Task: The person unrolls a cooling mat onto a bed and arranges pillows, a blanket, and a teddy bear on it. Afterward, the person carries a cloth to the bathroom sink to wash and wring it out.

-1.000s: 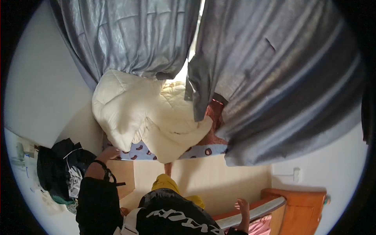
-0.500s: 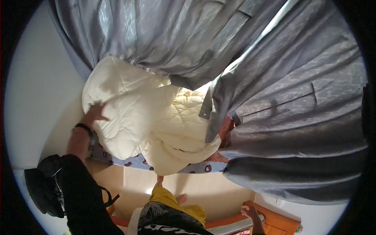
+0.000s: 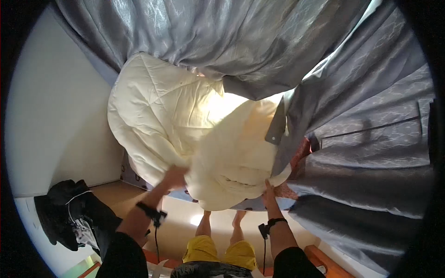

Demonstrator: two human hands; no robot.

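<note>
A thick cream quilt (image 3: 153,106) lies bunched on a bed with a blue patterned sheet (image 3: 252,204). My left hand (image 3: 175,178) is at the quilt's lower front edge, left of its middle; motion smears it, so its fingers cannot be made out. My right hand (image 3: 269,192) is at the quilt's lower right edge, fingers closed on the fabric. Both wrists wear dark straps with small devices. Part of a reddish-brown cover (image 3: 301,155) shows to the right of the quilt.
Grey curtains (image 3: 208,37) hang over the bed's far side and right, with bright light at their gap. Dark clothes (image 3: 79,215) are piled at the lower left. An orange wooden frame (image 3: 324,259) stands behind, and a white wall (image 3: 60,116) rises at left.
My left hand moved from the bed edge onto the quilt's left side, then right along its front. My right hand came up from the lower right and took hold of the quilt. The quilt's middle has shifted.
</note>
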